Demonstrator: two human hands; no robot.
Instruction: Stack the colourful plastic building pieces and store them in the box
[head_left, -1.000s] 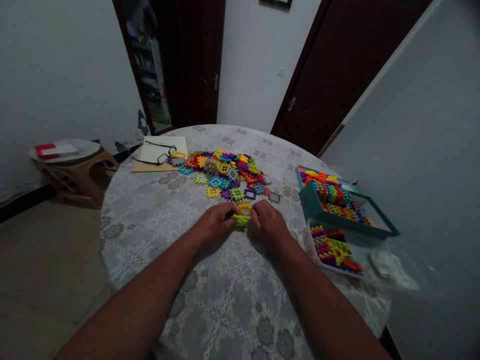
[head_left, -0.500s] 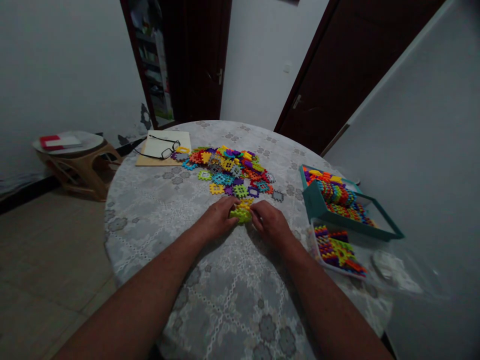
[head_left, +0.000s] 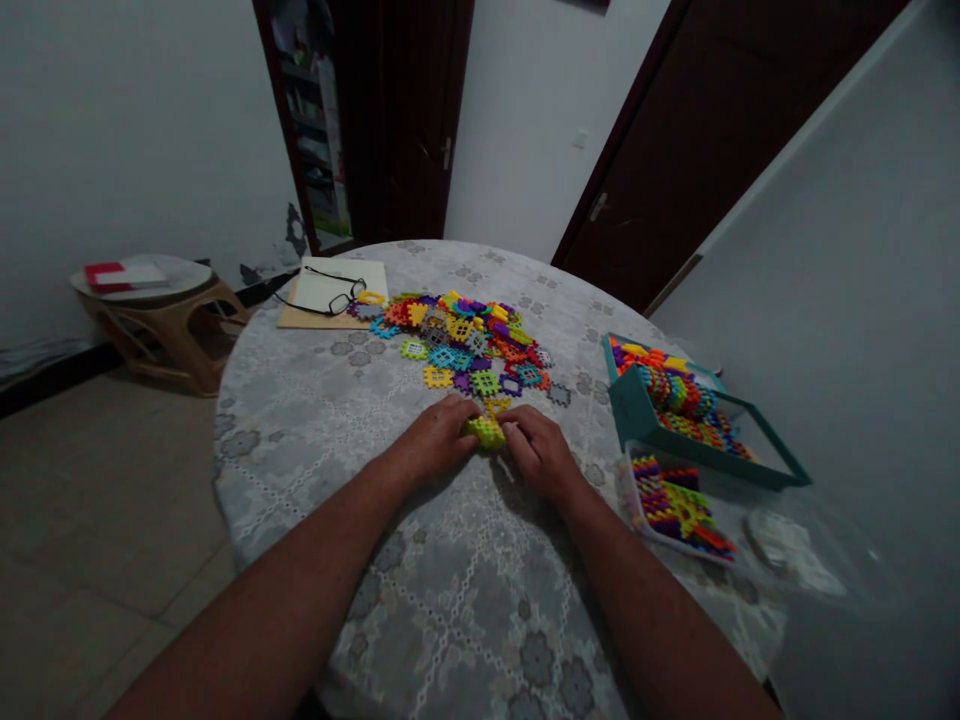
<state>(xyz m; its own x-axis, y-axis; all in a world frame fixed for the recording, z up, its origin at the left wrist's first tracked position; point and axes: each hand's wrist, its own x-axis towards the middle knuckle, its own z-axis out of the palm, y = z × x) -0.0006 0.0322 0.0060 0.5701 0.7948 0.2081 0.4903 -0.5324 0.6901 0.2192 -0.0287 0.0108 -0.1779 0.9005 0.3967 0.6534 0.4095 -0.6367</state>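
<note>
Between my two hands, low over the near middle of the table, is a small yellow-green assembly of notched plastic building tiles (head_left: 487, 433). My left hand (head_left: 444, 437) grips its left side, fingers bent. From the right, my right hand (head_left: 538, 452) pinches the other side with thumb and fingers. A yellow tile (head_left: 496, 405) shows just beyond the fingertips; whether it joins the assembly I cannot tell. Just past my hands spreads a heap of colourful notched tiles (head_left: 459, 328), with a lime tile (head_left: 485, 383) among the nearest.
Black-framed glasses (head_left: 341, 303) rest on a paper-topped board (head_left: 315, 318) at the far left. To the right stand a teal box (head_left: 626, 405) of linked tiles and a clear plastic tub (head_left: 636, 505) with more. A crumpled clear bag (head_left: 795, 550) lies beside the tub. A patterned cloth (head_left: 450, 620) covers the round table.
The yellow-green assembly has tilted between my fingers, and its yellow part now shows less. My right hand's fingers have shifted along its edge. The whole view has moved slightly.
</note>
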